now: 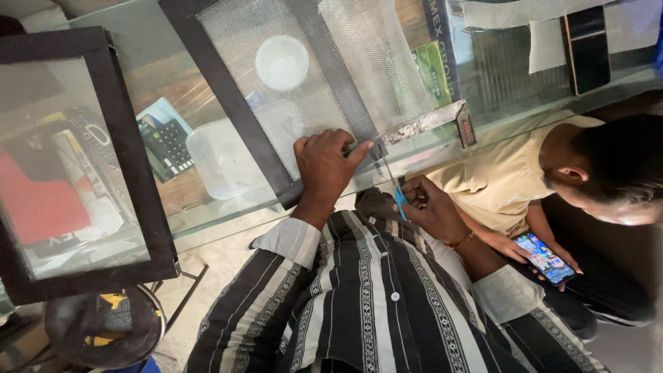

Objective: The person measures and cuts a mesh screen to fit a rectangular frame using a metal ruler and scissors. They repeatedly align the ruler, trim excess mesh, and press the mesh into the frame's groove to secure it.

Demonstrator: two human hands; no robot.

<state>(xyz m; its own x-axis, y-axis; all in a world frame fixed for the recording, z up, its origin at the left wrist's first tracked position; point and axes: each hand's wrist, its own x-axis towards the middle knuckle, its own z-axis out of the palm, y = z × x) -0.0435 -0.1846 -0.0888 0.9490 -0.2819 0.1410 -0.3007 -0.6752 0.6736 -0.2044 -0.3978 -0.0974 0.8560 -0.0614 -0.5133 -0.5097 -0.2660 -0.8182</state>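
Note:
My left hand (324,166) presses flat on the lower corner of a black frame (228,97) that holds grey wire mesh (276,83), lying on a glass counter (207,221). Its fingers rest by a worn metal square ruler (428,123) laid over the mesh edge. My right hand (428,207) grips scissors with blue handles (399,200), the thin blades pointing up toward the frame's corner near my left fingertips. My striped sleeves fill the bottom of the view.
A second black mesh frame (131,173) lies at the left. Under the glass sit a calculator (166,145), a clear plastic box (221,162) and a white round lid (282,62). A person in a yellow shirt (504,173) sits at right holding a phone (545,259).

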